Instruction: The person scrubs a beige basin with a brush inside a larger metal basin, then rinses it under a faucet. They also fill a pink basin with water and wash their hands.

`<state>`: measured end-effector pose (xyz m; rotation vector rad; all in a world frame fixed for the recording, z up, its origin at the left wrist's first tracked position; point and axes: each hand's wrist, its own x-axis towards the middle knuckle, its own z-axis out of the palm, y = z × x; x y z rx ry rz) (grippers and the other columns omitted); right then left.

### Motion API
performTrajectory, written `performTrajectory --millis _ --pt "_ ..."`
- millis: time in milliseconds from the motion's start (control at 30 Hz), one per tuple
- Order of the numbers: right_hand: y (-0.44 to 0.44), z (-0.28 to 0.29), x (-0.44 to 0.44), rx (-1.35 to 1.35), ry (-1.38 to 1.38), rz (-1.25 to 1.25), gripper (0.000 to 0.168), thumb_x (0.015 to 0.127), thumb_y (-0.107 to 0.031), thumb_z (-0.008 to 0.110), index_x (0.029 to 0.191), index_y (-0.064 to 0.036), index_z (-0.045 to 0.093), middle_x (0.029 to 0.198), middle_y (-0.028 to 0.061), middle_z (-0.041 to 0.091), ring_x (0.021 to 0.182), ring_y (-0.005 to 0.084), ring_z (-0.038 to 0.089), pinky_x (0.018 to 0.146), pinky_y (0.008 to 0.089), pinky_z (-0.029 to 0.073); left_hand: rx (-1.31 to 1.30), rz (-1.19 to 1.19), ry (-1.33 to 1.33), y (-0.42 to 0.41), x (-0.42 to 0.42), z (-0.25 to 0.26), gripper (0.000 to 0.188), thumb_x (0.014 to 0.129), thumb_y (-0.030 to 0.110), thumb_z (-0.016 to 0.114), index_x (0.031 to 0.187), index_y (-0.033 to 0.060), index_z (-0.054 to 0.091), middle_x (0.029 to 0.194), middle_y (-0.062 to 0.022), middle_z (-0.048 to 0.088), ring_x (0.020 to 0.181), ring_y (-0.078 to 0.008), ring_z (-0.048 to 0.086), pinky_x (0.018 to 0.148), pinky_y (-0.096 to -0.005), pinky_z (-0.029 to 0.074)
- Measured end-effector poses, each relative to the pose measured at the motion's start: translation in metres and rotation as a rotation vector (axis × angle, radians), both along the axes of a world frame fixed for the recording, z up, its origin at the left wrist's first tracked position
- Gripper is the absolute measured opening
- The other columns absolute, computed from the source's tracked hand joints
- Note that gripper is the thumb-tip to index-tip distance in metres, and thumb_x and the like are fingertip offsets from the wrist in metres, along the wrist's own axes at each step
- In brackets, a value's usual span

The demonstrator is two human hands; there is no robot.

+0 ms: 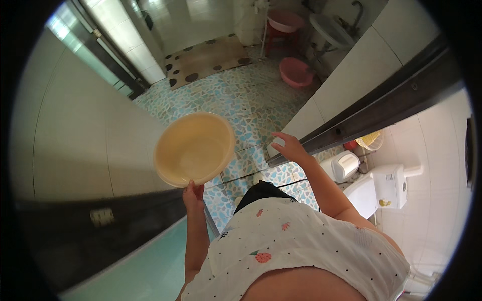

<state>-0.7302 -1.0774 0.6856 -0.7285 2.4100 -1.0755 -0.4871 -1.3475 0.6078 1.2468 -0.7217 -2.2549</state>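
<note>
A cream-yellow plastic basin [194,150] is held out in front of me, its inside facing up and no objects visible in it. My left hand [193,193] grips the near rim, thumb on top and the other fingers mostly hidden beneath. To the right, my right hand [292,147] is in the air with thumb and fingers apart, holding nothing. It appears near the dark door frame [339,131] and the tiled wall end; whether it touches them I cannot tell.
Pebble-patterned tiles [241,158] cover the floor. Ahead lie a spotted mat [211,60] and a pink basin [296,72]. Another pink basin [285,20] rests on a red stool [282,41] beside a washbasin [331,30]. At right are a toilet [363,193] and a white bin [344,165].
</note>
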Motion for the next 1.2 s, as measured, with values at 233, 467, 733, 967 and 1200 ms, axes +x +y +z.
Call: performTrajectory --millis 233,467,733,967,1200 --pt "-0.067 -0.013 -0.107 0.043 0.054 -0.057 0.042 0.074 -0.027 0.056 0.111 -0.007 0.048 0.111 0.014 0.05 0.1 0.0286 0.048 0.083 0.0338 0.038 -0.003 -0.08 0.178 -0.068 -0.105 0.0 0.032 0.084 0.013 0.042 0.113 0.0 0.038 0.107 -0.0143 0.05 0.097 -0.026 0.051 0.086 -0.0379 0.042" --pt "-0.111 -0.029 -0.183 -0.206 0.007 -0.336 0.043 0.072 -0.025 0.058 0.111 -0.007 0.048 0.101 0.017 0.054 0.093 0.03 0.052 0.077 0.0346 0.041 -0.096 -0.028 -0.042 -0.113 -0.205 0.03 0.031 0.082 0.011 0.046 0.112 0.0043 0.041 0.106 -0.0107 0.05 0.094 -0.0217 0.052 0.082 -0.0333 0.045" --pt "-0.059 -0.047 -0.229 -0.181 -0.028 -0.747 0.053 0.073 -0.019 0.059 0.119 -0.002 0.038 0.112 0.0194 0.047 0.107 0.0232 0.045 0.087 0.0304 0.037 -0.212 -0.376 0.145 -0.177 -0.348 0.035 0.032 0.079 0.012 0.051 0.108 -0.0003 0.043 0.101 -0.01 0.051 0.09 -0.0202 0.053 0.076 -0.0312 0.047" --pt "-0.046 0.008 -0.258 0.256 0.141 -0.946 0.047 0.07 -0.023 0.059 0.113 -0.009 0.045 0.102 0.0156 0.053 0.087 0.0307 0.054 0.073 0.0351 0.043 -0.149 -0.753 0.138 -0.188 -0.528 0.043 0.03 0.078 0.014 0.055 0.105 0.0061 0.046 0.095 -0.0059 0.055 0.083 -0.0161 0.056 0.069 -0.0271 0.048" --pt "-0.022 0.004 -0.29 0.213 0.206 -1.109 0.047 0.073 -0.021 0.056 0.116 -0.008 0.043 0.109 0.0147 0.049 0.101 0.029 0.046 0.085 0.0397 0.034 -0.099 -1.035 0.321 -0.096 -0.696 0.093 0.025 0.08 0.016 0.052 0.102 0.0056 0.047 0.09 -0.0048 0.056 0.077 -0.013 0.056 0.066 -0.0247 0.048"
